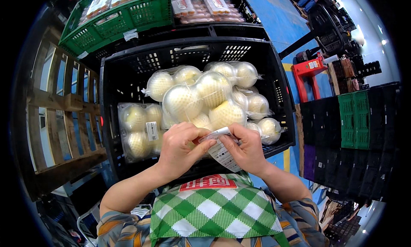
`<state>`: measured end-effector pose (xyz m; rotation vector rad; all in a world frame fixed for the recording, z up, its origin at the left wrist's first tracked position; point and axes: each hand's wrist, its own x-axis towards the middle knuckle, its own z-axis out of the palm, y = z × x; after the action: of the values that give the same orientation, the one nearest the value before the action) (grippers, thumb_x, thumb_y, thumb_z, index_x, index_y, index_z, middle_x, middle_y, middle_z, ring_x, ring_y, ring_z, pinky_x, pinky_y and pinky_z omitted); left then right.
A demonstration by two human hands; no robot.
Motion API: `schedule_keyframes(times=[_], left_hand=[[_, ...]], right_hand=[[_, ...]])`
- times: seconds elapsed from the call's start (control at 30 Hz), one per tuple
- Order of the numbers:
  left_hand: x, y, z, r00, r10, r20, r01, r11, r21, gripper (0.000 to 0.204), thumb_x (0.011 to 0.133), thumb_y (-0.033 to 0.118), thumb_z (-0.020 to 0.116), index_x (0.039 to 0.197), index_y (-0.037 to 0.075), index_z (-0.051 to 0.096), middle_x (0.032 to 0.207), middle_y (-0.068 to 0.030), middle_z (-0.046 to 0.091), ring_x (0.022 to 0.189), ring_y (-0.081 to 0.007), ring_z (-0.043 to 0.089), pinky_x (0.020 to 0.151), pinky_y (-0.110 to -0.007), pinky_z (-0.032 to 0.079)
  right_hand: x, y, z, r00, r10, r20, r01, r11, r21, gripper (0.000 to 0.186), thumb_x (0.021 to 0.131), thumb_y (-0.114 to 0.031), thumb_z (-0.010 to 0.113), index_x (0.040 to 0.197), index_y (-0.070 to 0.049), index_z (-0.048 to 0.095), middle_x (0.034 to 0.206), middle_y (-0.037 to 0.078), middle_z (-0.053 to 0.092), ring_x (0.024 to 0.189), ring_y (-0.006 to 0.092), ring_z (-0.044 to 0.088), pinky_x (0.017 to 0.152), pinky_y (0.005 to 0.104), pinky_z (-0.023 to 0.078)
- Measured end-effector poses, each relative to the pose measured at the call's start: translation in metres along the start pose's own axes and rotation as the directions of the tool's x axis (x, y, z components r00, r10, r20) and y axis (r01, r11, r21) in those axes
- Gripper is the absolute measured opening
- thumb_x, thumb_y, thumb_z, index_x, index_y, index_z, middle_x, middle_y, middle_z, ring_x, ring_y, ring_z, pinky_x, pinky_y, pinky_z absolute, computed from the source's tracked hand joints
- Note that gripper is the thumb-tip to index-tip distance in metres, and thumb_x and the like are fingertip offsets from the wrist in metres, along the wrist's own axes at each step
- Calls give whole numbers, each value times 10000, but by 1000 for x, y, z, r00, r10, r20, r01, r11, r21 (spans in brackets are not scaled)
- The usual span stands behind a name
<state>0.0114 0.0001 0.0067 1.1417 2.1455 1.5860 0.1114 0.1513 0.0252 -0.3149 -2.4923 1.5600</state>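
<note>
Hands (pixel 177 147) (pixel 249 149) pinch a white label strip (pixel 224 154) bearing small dark print.

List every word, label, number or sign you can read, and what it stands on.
Apron: characters on a red patch, not copied here.
Label strip, in left hand and right hand: too small.
Fruit pack: white label, too small.
Far packs: red print, blurred.
Red jack: sticker, too small.
</note>
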Motion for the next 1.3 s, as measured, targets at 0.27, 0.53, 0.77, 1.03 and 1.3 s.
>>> schedule_keyframes(times=[0.27,0.53,0.77,1.03,1.3], left_hand=[[-3,1,2,997,11,-70,-16,997,-71,136,671,58,719,775,27,637,651,-59,561,583,-175,554,521,-279,413],[0,-4,2,996,40,-75,-44,998,-45,162,679,32,708,827,21,643,661,-68,557,571,-172,546,512,-275,424],[14,-10,-20,979,40,-199,-38,999,10,389,711,-7,661,1092,25,590,662,-67,544,594,-137,526,562,-255,429],[19,-13,-28,994,37,-99,-31,998,62,452,703,-96,513,1144,2,536,874,-97,582,845,-182,563,781,-280,433],[18,-14,-22,989,140,52,-148,966,212,591,658,-115,440,1234,16,447,1152,-134,563,1121,-279,506,1001,-440,323]], right_hand=[[-5,5,0,998,46,-31,-50,989,-142,255,804,-159,645,694,6,484,566,136,468,477,155,452,450,305,356],[-13,10,-3,982,122,141,-146,974,173,204,850,-164,578,952,11,609,698,79,626,634,99,566,582,254,451],[-2,19,-16,931,332,155,-364,881,301,252,907,-179,491,962,39,605,753,53,642,642,72,578,566,223,461],[27,16,-2,756,571,320,-642,551,533,273,927,-190,455,1013,53,547,839,71,623,680,88,588,561,241,484],[36,12,3,738,607,295,-652,530,542,253,931,-174,438,995,49,540,839,85,623,683,111,595,577,264,494]])
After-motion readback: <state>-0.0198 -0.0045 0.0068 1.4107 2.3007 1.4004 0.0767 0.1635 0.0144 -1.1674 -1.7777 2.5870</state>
